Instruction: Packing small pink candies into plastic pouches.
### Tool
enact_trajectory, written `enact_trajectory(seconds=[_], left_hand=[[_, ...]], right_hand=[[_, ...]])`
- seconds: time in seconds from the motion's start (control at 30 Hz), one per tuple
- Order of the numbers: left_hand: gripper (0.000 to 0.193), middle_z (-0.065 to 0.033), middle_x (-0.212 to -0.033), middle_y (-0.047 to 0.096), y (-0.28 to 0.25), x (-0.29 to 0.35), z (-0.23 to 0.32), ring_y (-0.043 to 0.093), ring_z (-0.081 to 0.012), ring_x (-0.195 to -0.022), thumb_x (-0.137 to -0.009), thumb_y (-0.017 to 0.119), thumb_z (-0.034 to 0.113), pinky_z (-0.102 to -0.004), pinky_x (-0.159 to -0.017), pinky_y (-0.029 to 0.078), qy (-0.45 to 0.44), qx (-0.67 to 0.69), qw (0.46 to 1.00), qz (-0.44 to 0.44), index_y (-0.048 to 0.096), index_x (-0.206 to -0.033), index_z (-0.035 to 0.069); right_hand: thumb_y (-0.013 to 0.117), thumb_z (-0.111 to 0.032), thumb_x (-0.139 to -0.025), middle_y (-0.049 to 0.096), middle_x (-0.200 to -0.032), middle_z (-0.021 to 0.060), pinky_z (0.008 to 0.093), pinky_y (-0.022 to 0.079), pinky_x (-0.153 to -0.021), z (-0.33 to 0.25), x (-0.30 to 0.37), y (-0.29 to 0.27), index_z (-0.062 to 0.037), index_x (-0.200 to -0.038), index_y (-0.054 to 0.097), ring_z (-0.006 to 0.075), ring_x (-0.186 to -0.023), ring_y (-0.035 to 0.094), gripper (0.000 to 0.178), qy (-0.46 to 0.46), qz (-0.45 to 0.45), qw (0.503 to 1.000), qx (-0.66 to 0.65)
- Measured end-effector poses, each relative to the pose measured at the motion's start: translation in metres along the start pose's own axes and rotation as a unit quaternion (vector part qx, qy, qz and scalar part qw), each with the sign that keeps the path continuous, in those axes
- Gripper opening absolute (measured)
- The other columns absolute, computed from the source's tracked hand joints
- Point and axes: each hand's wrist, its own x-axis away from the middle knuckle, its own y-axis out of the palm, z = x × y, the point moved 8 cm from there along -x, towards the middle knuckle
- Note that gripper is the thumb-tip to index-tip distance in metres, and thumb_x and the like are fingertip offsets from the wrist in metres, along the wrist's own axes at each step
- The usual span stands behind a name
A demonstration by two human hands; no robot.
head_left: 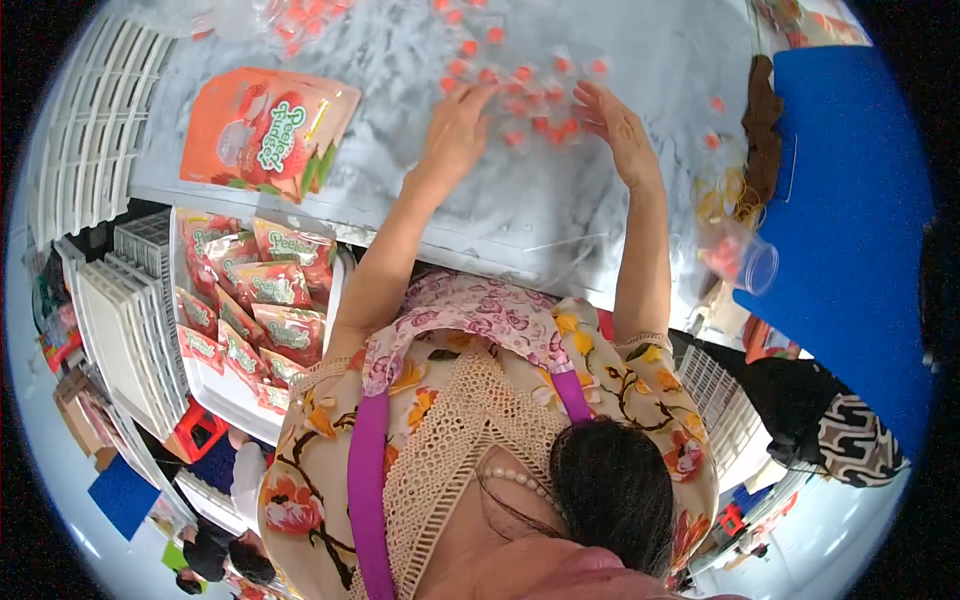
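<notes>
Both of my hands reach out over the marbled grey table, one on each side of a loose spread of small red candies [541, 124] in clear wrappers. My left hand [457, 132] rests at the left side of the spread, its fingers stretched out and touching or close above a few pieces. At the right side, my right hand [617, 130] is open, fingers apart and angled in toward the candies. I see nothing gripped in either hand. A flat red-orange pouch [240, 130] with a green leaf print lies on the table to the left of my left hand.
More wrapped candies [300, 22] lie at the far left. A white crate [228, 392] of filled pouches stands below the table edge. A clear plastic cup [757, 270] with red candies lies tipped at the right, near yellow rubber bands [722, 193] and a blue board [840, 200].
</notes>
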Motion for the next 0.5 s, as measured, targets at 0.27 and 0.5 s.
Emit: enact_trajectory(seconds=[0.27,0.5], left_hand=[[0.045,-0.0180,-0.106,0.056,0.019,0.016,0.010,0.057,-0.0386,-0.097,-0.079,0.062,0.000,-0.0434,-0.083,0.047,-0.030,-0.013,0.998,-0.053,0.056,-0.123,0.009],[0.050,-0.0154,-0.105,0.058,0.031,0.011,0.007,0.059,-0.0310,-0.092,-0.081,0.065,0.012,-0.0378,-0.081,0.047,-0.025,-0.075,0.993,-0.085,0.054,-0.129,0.012]], right_hand=[[0.049,-0.017,-0.097,0.059,-0.127,0.0098,0.0313,0.043,-0.096,0.011,0.018,-0.002,-0.0043,-0.128,0.056,0.0211,-0.112,0.057,0.034,-0.082,0.075,0.985,0.131],[0.050,0.005,-0.081,0.062,-0.119,0.0108,0.0350,0.045,-0.092,-0.015,0.014,0.034,-0.0064,-0.117,0.062,0.0300,-0.106,0.057,0.039,-0.299,0.080,0.890,0.334]])
